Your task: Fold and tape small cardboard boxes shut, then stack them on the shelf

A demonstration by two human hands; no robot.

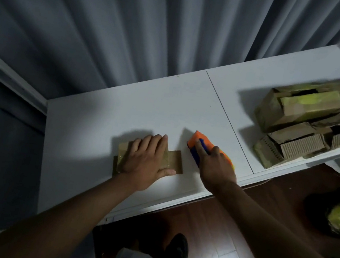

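— Progress check, bench side. Where does the box in hand sit?

— Small cardboard box (173,161) lies flat on the white bench (104,119), directly under the left hand (148,161). That hand is spread, fingers straight, pressing the top down; one brown flap or end pokes out just past its thumb side.

— Taped yet?

— Partly, by my reading. A glossy strip shows on the end beyond the left hand's outer edge, which looks like tape already laid. Whether the seam under the palm is sealed, I cannot tell; the hand covers it.

— And the other hand?

— Right hand (214,164) is curled round the orange and blue tape dispenser (201,143), index finger laid along its top. Dispenser rests on the bench just beside the box, not touching it.

— Anything finished?

— Pile of boxes (311,119) stands well off beyond the right hand, several with yellowish tape. Blurred, so no count. Some look open-ended.

— So what remains?

— Judgement only: this box is mid-sealing, needs at least another strip, then goes to the stack. Stacking for this one not yet done.
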